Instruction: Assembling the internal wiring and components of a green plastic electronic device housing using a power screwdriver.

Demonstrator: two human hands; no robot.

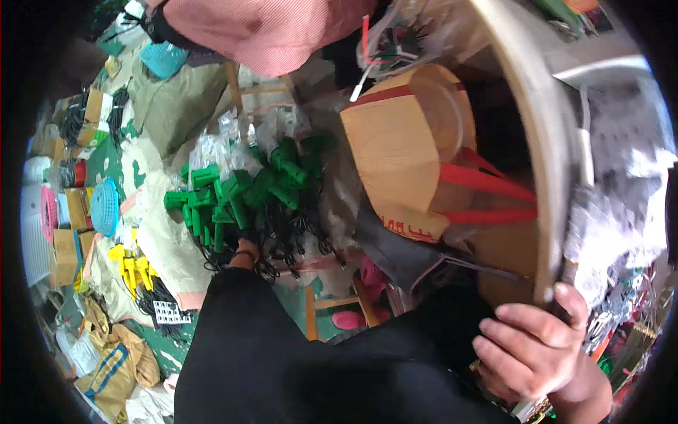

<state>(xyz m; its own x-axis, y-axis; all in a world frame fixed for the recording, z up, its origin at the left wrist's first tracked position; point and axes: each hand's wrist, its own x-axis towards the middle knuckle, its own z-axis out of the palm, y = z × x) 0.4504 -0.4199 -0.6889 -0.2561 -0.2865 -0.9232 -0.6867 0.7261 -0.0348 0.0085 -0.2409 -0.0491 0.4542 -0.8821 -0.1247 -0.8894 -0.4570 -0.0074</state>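
Note:
My right hand [530, 346] is closed around the near corner of a pale tabletop edge [547, 212], thumb above and fingers curled below. On the left, my black-sleeved left arm [233, 304] reaches down to a pile of green plastic pieces [233, 191] with black cables [282, 240]. At its end my left hand [245, 254] shows only a patch of skin with a dark band. Cables and green pieces hide its fingers. Clear plastic bags [222, 148] lie over the pile.
Under the tabletop is a tan bag [395, 155] with red straps [487, 191]. Yellow pieces with cables [134, 272] and blue baskets [104, 207] lie at left. A small wooden stool [311, 314] stands ahead of my lap. Pink striped cloth [261, 28] fills the top. Plastic-wrapped goods [614, 240] crowd the tabletop.

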